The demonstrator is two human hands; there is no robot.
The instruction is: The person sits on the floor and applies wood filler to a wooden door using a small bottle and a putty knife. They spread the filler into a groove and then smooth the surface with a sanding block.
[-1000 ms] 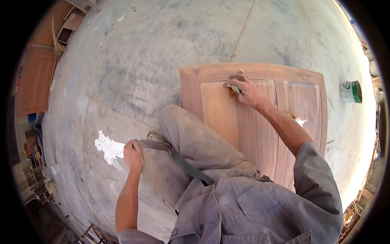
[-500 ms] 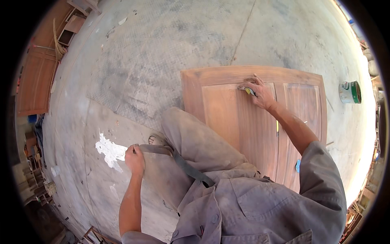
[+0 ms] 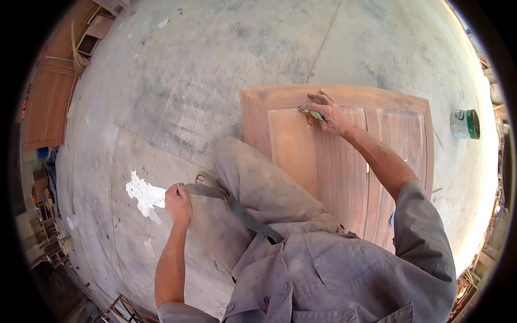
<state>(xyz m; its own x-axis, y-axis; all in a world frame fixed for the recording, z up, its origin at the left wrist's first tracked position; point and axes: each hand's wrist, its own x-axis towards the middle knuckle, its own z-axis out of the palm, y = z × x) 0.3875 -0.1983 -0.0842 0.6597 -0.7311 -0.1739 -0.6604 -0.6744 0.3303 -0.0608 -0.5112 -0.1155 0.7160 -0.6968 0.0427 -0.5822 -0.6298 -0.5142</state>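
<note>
A wooden door panel (image 3: 342, 167) is lying beneath the right hand (image 3: 335, 119), stretching from that grip rightward and back toward the body, its grain running bodyward; the body is hiding its near end, so its long axis is staying unclear. The left hand (image 3: 177, 205) is resting well leftward of the grip, curled, contents impossible to tell. The right, nearer, is pinching a small yellow-green piece (image 3: 316, 114).

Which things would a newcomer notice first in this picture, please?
Probably the bright white patch on the floor, just left of the left hand in the picture. Next comes the reddish-brown panelled wooden board on the right, where the right hand holds a small, partly yellow thing. Farther right is a white-and-green bucket.
</note>
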